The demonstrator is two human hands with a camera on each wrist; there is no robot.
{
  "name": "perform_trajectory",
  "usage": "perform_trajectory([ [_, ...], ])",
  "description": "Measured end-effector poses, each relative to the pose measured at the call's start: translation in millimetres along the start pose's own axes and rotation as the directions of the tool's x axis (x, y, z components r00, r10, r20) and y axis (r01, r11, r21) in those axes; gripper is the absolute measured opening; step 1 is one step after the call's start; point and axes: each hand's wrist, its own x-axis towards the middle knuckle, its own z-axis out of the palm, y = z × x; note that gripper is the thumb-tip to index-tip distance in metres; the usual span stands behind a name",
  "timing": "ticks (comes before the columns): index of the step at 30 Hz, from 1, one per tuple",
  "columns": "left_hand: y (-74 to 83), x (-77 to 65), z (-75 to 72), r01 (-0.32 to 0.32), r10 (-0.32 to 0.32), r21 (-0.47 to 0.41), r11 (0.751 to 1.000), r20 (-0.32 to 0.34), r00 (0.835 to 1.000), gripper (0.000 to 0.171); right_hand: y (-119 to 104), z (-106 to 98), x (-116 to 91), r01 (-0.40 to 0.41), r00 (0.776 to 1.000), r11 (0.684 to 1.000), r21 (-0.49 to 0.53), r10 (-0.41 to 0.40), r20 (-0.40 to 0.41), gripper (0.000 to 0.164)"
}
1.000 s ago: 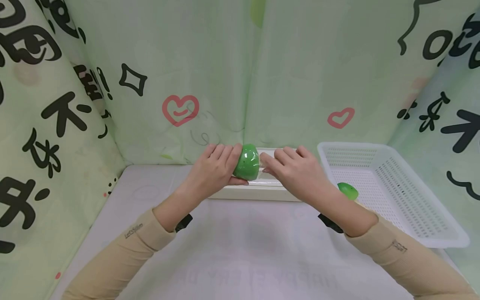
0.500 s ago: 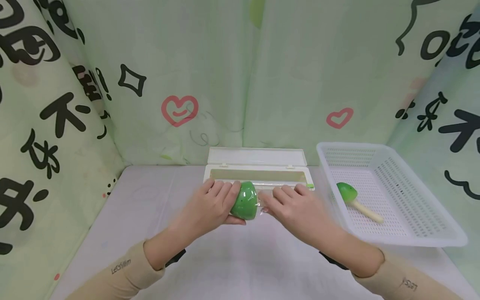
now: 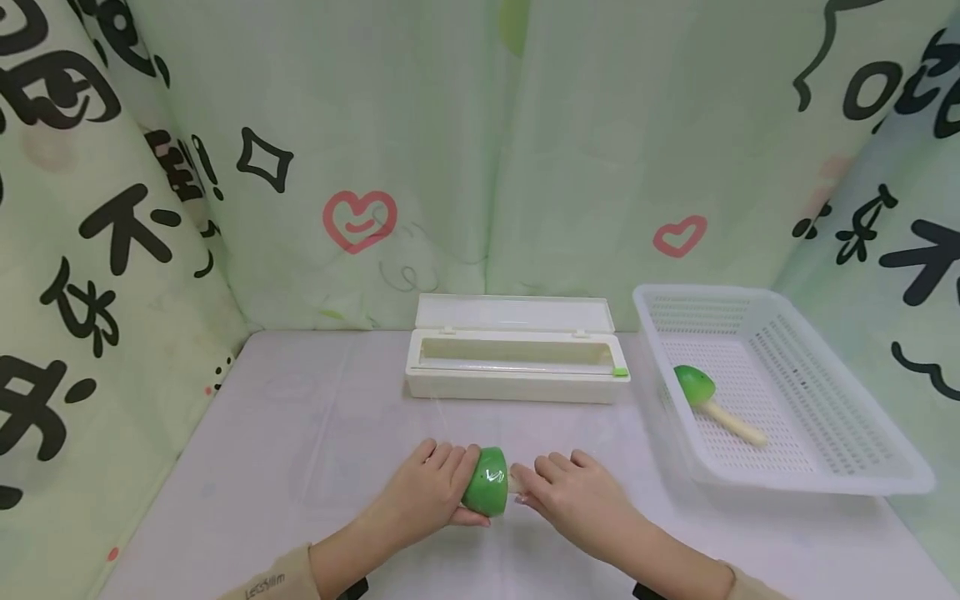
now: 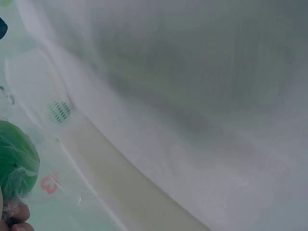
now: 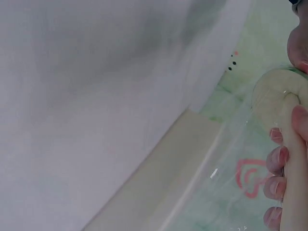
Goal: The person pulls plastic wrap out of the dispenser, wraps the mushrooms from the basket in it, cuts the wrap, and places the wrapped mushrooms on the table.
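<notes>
A mushroom-shaped piece (image 3: 487, 483) with a glossy green cap and cream stalk lies sideways between both hands, close over the white table. My left hand (image 3: 427, 492) grips the cap, fingers on top and thumb below. On the other side, my right hand (image 3: 577, 496) holds the stalk (image 5: 294, 163), its fingers curled around it in the right wrist view. Clear cling film (image 5: 214, 173) covers the piece and stretches away as a sheet toward the dispenser. Crumpled film bunches below the cap (image 4: 17, 156) in the left wrist view. Most of the stalk is hidden in the head view.
Behind the hands stands a long white cling film dispenser (image 3: 517, 390), lid (image 3: 513, 314) raised, with a green tab (image 3: 620, 372) at its right end. A white perforated basket (image 3: 817, 479) on the right contains a second green-capped, cream-stalked piece (image 3: 693, 385). Printed fabric (image 3: 420, 167) surrounds the table.
Both hands have drawn the mushroom-shaped piece from over the dispenser toward the near side of the table. The dispenser and the second piece have come fully into sight.
</notes>
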Motion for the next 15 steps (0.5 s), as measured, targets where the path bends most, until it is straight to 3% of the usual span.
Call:
perform_trajectory([
  [9,15.4,-15.5,33.6,0.029,-0.027,-0.013,0.999,0.133,0.991,0.077,-3,40,-18,-0.066,0.994,0.994,0.083,0.059,0.09,0.028],
  [12,18.1,-17.5,41.1,0.031,-0.026,-0.016,0.999,0.217,0.976,0.077,-3,53,-22,-0.086,0.987,0.991,0.099,0.071,0.145,0.028],
  [15,19.8,-17.5,46.6,0.037,-0.023,-0.038,0.999,0.309,0.951,0.077,-1,61,-25,-0.099,0.98,0.987,0.124,0.075,0.187,0.027],
])
